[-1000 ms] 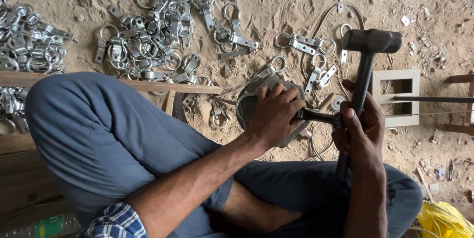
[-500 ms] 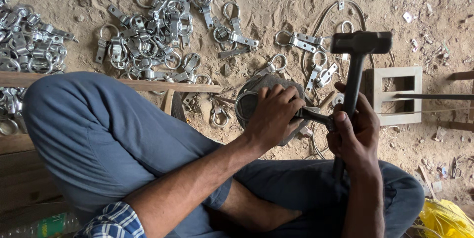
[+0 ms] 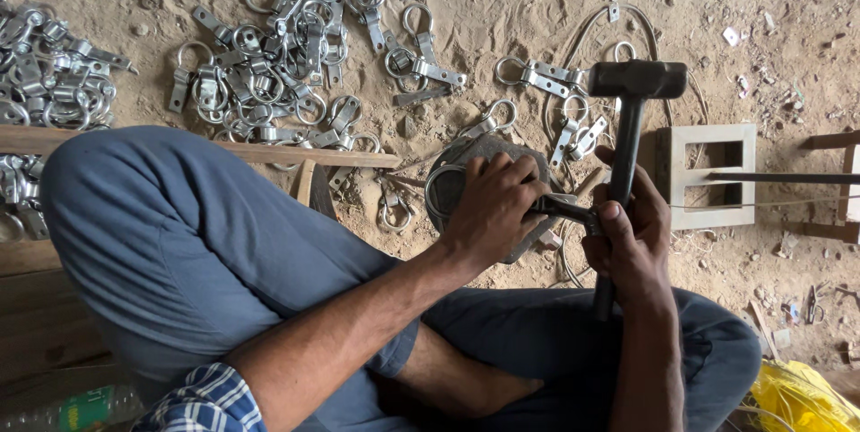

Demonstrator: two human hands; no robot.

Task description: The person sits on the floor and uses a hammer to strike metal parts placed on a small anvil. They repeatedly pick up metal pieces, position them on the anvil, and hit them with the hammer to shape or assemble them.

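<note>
Hammer [image 3: 632, 127] first: since a second ago we see its dark blocky head sitting a little lower and further toward the left hand, and the shaft now stands nearly upright out of the right hand [image 3: 632, 239]. We judge that as a small lift and re-aim between blows, not a full swing, so the work on the stone looks mid-stroke and not finished.

Our right hand is clenched around the lower part of the black shaft, thumb laid up along it. Our left hand [image 3: 491, 210] is closed down on a flat metal strip [image 3: 564, 209], pinning it against the rounded grey stone [image 3: 488, 185] under the palm. The strip's free end pokes out toward the right hand, almost touching its thumb. The left hand has kept its place across all three pictures.

Beyond the left hand's knuckles the sandy ground is littered with bright metal ring clamps [image 3: 278, 56], each a round loop with a flat pierced tab, heaped and tangled. A plain wooden plank [image 3: 269, 152] runs behind the raised knee in blue-grey trousers [image 3: 179, 244]. Past the hammer stands a pale rectangular frame block [image 3: 708, 177], hollow with square openings, and a thin dark rod [image 3: 779, 178] crosses it.
</note>
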